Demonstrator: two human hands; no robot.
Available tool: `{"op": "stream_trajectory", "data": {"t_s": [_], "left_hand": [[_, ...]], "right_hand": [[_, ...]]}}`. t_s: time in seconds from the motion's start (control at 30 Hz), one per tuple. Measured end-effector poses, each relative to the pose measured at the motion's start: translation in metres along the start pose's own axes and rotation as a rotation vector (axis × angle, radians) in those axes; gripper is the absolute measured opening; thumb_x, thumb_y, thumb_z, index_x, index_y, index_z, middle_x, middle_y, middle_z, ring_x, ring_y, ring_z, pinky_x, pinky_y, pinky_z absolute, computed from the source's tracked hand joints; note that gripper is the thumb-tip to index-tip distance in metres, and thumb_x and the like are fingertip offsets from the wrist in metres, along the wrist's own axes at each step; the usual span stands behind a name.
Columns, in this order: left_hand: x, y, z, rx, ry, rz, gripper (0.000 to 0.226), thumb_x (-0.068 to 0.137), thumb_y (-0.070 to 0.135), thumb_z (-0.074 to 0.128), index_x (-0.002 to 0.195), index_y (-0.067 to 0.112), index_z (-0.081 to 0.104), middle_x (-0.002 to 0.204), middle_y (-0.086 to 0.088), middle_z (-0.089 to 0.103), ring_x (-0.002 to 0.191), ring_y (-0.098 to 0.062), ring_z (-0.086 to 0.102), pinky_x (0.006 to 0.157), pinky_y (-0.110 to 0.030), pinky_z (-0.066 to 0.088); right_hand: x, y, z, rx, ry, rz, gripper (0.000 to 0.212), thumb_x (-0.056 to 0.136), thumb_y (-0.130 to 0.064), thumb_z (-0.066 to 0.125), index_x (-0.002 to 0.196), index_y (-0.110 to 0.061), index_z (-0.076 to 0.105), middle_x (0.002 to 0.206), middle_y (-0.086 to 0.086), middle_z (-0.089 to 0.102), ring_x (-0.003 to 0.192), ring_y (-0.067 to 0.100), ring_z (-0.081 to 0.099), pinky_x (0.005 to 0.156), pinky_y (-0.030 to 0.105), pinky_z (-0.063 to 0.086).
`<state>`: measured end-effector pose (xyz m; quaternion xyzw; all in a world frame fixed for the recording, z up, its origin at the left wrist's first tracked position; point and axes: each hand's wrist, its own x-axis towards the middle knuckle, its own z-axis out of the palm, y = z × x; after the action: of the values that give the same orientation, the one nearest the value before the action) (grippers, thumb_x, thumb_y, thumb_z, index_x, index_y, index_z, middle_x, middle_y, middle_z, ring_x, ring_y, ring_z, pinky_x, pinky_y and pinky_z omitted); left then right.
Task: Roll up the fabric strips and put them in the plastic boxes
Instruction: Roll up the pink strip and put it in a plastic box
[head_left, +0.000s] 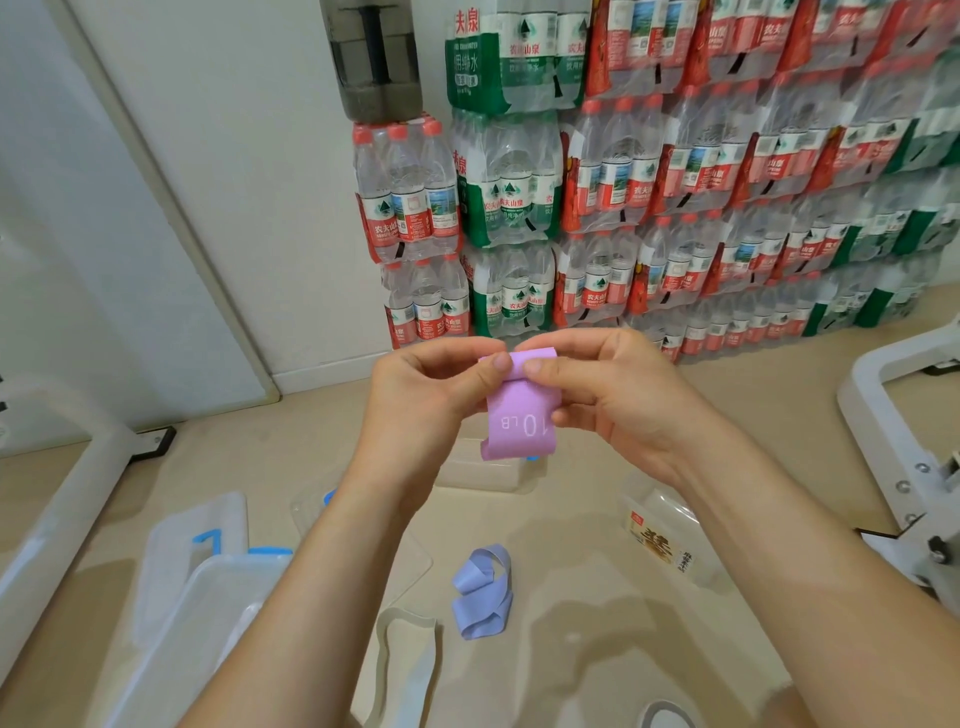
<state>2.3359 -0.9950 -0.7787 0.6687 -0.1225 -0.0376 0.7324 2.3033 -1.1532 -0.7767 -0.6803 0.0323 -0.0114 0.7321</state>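
Held up at mid-frame, clear of the floor (597, 623): pink strip (521, 415), printed "10 LB", lettering upside down to the camera. Top edge folded over toward the viewer, the start of a roll. Rest hanging flat, lower left corner slightly curled.

Left hand (431, 400): pinching the strip's upper left edge, thumb on the front at the fold, other fingers curled behind. Right hand (618, 410): same pinch on the upper right edge, thumb tip on the fold, fingers curled behind and beside the fabric. Thumbs close together, not touching.

On the floor below, between the forearms: lavender strip (483, 592), loosely looped and twisted, unrolled. Near it, toward the lower left: pale strip (405, 654), lying in an open loop, partly hidden by the left forearm.

Plastic boxes, all on the floor:
- box with blue clips (218, 587), lower left, open, contents not discernible;
- flat lid (176, 540) just beyond it;
- clear box (488, 473) behind the hanging strip, mostly hidden;
- labelled box (660, 535) at right, beside the right forearm.

Background: packs of bottled water (675, 182) stacked high against the wall. White frame (883, 415) at the right edge.
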Motion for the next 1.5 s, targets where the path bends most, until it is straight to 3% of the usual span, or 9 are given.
{"op": "stream_trajectory", "data": {"t_s": [0.1, 0.3, 0.4, 0.57, 0.93, 1.07, 1.27, 1.4, 1.5], "left_hand": [[0.0, 0.0, -0.001, 0.006, 0.006, 0.008, 0.011, 0.077, 0.003, 0.073, 0.087, 0.007, 0.074, 0.085, -0.015, 0.074, 0.079, -0.025, 0.069, 0.076, -0.038, 0.058], [-0.001, -0.001, 0.002, -0.021, -0.059, -0.049, 0.024, 0.082, 0.009, 0.07, 0.106, 0.01, 0.066, 0.094, -0.018, 0.068, 0.083, -0.025, 0.069, 0.081, -0.042, 0.057], [-0.004, -0.001, 0.006, -0.006, -0.096, -0.105, 0.031, 0.082, 0.018, 0.071, 0.11, 0.01, 0.061, 0.088, -0.013, 0.072, 0.077, -0.02, 0.07, 0.066, -0.035, 0.057], [-0.004, -0.003, 0.007, -0.039, -0.039, -0.144, 0.028, 0.082, 0.019, 0.072, 0.092, 0.017, 0.046, 0.081, -0.011, 0.068, 0.063, -0.016, 0.067, 0.056, -0.026, 0.055], [-0.005, -0.004, 0.012, 0.016, -0.075, -0.152, 0.019, 0.076, 0.008, 0.076, 0.074, 0.011, 0.057, 0.065, -0.004, 0.07, 0.052, -0.014, 0.064, 0.052, -0.02, 0.05], [-0.003, -0.002, 0.01, -0.065, -0.078, -0.225, 0.034, 0.075, 0.002, 0.076, 0.085, 0.016, 0.047, 0.061, -0.004, 0.067, 0.046, -0.013, 0.061, 0.047, -0.019, 0.048], [-0.003, 0.001, 0.006, -0.058, -0.158, -0.288, 0.031, 0.076, 0.007, 0.075, 0.104, 0.016, 0.067, 0.063, 0.0, 0.065, 0.044, -0.008, 0.054, 0.048, -0.016, 0.048], [-0.004, -0.001, 0.006, -0.067, -0.17, -0.271, 0.017, 0.081, 0.012, 0.071, 0.098, 0.013, 0.071, 0.062, 0.002, 0.064, 0.046, -0.007, 0.052, 0.05, -0.014, 0.047], [-0.002, -0.003, 0.009, -0.087, -0.114, -0.256, 0.01, 0.087, 0.017, 0.067, 0.091, 0.012, 0.074, 0.059, 0.003, 0.064, 0.045, -0.006, 0.05, 0.048, -0.014, 0.046]], "right_hand": [[0.0, 0.002, 0.0, -0.053, -0.032, 0.035, 0.026, 0.087, -0.03, 0.064, 0.099, -0.009, 0.075, 0.091, 0.021, 0.071, 0.069, 0.022, 0.058, 0.054, 0.024, 0.044], [0.003, 0.005, 0.0, -0.026, -0.012, -0.031, 0.017, 0.086, -0.018, 0.066, 0.097, -0.01, 0.076, 0.082, 0.012, 0.072, 0.07, 0.02, 0.061, 0.062, 0.029, 0.044], [0.005, 0.007, -0.001, 0.002, 0.019, -0.035, 0.013, 0.085, -0.015, 0.067, 0.093, -0.012, 0.077, 0.083, 0.014, 0.067, 0.075, 0.026, 0.05, 0.063, 0.032, 0.036], [0.008, 0.006, -0.003, 0.125, 0.108, -0.026, 0.016, 0.084, -0.01, 0.067, 0.098, -0.01, 0.075, 0.077, 0.008, 0.064, 0.058, 0.013, 0.046, 0.05, 0.02, 0.034], [0.005, 0.005, -0.004, 0.157, 0.156, -0.048, 0.017, 0.081, -0.004, 0.069, 0.09, -0.018, 0.073, 0.083, 0.008, 0.068, 0.071, 0.02, 0.051, 0.053, 0.022, 0.038], [0.003, 0.004, -0.003, 0.096, 0.141, -0.065, 0.022, 0.078, 0.001, 0.07, 0.086, -0.019, 0.073, 0.073, 0.0, 0.07, 0.062, 0.012, 0.053, 0.056, 0.022, 0.037], [0.0, 0.001, 0.0, 0.099, 0.088, -0.08, 0.026, 0.077, 0.008, 0.068, 0.087, -0.016, 0.073, 0.075, 0.002, 0.072, 0.06, 0.008, 0.064, 0.053, 0.016, 0.046], [0.0, 0.002, 0.002, 0.058, 0.089, -0.102, 0.028, 0.076, 0.011, 0.067, 0.08, -0.015, 0.074, 0.085, 0.013, 0.072, 0.083, 0.029, 0.069, 0.079, 0.038, 0.057], [-0.001, 0.002, 0.004, 0.027, 0.082, -0.133, 0.027, 0.077, 0.013, 0.066, 0.078, -0.014, 0.074, 0.082, 0.01, 0.073, 0.079, 0.023, 0.071, 0.075, 0.034, 0.058]]}}
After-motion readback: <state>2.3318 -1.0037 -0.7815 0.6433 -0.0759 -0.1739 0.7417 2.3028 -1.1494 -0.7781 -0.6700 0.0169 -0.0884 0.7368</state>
